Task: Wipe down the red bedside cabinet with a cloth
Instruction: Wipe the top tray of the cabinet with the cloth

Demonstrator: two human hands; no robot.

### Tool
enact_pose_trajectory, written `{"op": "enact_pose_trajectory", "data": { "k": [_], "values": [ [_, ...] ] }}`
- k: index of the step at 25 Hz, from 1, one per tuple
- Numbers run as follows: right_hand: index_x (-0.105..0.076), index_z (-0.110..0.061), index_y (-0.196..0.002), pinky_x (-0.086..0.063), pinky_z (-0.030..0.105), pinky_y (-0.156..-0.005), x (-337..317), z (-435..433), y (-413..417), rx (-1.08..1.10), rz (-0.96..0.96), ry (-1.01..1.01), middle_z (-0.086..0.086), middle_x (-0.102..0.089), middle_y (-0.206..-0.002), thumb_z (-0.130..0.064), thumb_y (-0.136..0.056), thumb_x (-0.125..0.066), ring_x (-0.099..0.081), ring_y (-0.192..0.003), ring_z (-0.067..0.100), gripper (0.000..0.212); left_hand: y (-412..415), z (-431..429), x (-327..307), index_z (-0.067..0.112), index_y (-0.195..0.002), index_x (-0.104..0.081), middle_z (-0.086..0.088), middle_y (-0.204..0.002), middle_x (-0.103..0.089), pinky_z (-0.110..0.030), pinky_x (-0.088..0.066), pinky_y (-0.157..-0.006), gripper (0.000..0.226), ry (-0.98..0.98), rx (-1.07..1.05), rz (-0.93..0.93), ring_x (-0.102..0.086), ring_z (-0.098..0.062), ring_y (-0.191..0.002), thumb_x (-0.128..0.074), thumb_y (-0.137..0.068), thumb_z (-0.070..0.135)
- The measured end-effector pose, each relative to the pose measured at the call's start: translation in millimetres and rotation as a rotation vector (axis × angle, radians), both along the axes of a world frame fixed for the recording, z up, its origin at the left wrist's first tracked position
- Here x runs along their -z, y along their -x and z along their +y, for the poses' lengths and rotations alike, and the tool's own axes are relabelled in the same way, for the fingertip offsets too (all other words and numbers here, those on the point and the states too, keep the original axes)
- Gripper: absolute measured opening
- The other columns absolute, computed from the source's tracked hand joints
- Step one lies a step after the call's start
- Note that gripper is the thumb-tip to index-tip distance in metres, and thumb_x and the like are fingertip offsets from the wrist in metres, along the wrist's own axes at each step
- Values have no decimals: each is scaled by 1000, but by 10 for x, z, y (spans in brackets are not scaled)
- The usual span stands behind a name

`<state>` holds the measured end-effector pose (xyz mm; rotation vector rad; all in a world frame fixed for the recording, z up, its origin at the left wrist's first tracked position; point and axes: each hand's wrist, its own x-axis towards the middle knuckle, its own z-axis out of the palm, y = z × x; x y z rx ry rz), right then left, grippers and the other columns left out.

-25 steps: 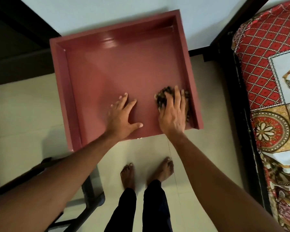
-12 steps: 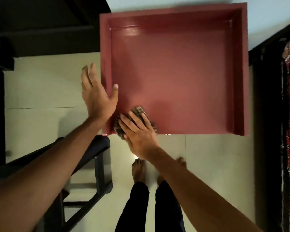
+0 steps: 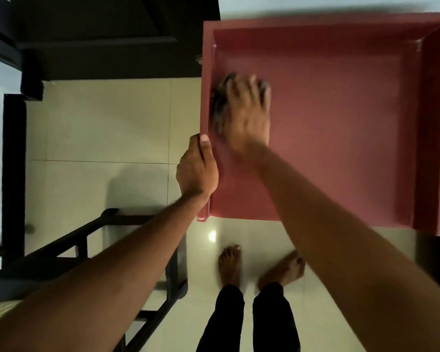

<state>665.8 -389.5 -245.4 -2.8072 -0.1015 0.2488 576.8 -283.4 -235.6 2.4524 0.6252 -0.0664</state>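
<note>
Head view, looking straight down on the red cabinet [image 3: 341, 148]. Its top was a shallow tray shape, with raised walls on the left, back and right sides and an open front edge.

Right hand [image 3: 247, 115]: laid flat, fingers spread and fairly straight, pressing the cloth [image 3: 217, 107] onto the surface. The cloth was bunched under the palm, hard against the left wall about midway along it. Hand and cloth were blurred, so the fold could not be read.

Left hand [image 3: 197, 171]: clamped on the left wall from outside, nearer the front corner, thumb over the rim. The other fingers were hidden.

Bare feet [image 3: 229, 265] stood on the tiled floor [image 3: 99, 135] at the front edge; a black frame [image 3: 87, 237] sat well left.

Judgement: wiping step in hand, working the left edge. Most of the surface and the back and right walls probably remain. The next move calls for firm pressure along the wall into the back left corner, with the left hand bracing.
</note>
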Motion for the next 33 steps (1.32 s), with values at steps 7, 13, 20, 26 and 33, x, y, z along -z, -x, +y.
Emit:
{"op": "enact_pose_trajectory", "data": {
  "k": [7,13,20,26,33],
  "values": [
    [-31,-18,-153,-8,51,-122,111,-1796,1383,372,23,160,13,-34,-158,-34,-99,-33,-24,-149,33,56,2,-38,-71,13,-114,-57,-7,-92,-70,-29,-37,-65,44,20,47,11,-67,-31,-83,-26,-106,43],
    [-43,-7,-147,-35,57,-114,59,-665,1819,232,35,-104,18,-42,-152,-28,-91,-32,-36,-143,38,61,18,-47,-51,12,-115,-58,-14,-106,-70,-35,-37,-70,46,-13,-3,37,-63,-40,-96,-27,-106,46],
    [-41,-8,-148,-29,55,-116,179,-2114,1963,460,-92,-20,17,-38,-155,-24,-101,-38,-29,-145,38,50,36,-26,-22,9,-112,-58,-7,-94,-66,-31,-33,-68,49,12,-2,52,-57,-26,-80,-26,-106,46],
    [-44,-10,-147,-19,49,-122,172,-978,1885,59,-61,-109,13,-37,-157,-33,-93,-45,-27,-146,40,59,99,45,-89,10,-135,-46,-2,-116,-57,-22,-40,-78,47,359,48,95,-53,-16,-98,-26,-107,42],
    [-53,-8,-141,-26,48,-120,302,-1047,2003,-208,-207,-186,15,-49,-148,-21,-90,-45,-40,-140,39,53,558,345,-118,20,-126,-67,2,-113,-71,-35,-56,-94,31,438,67,43,-68,-17,-102,-63,-95,27]
  ]
}}
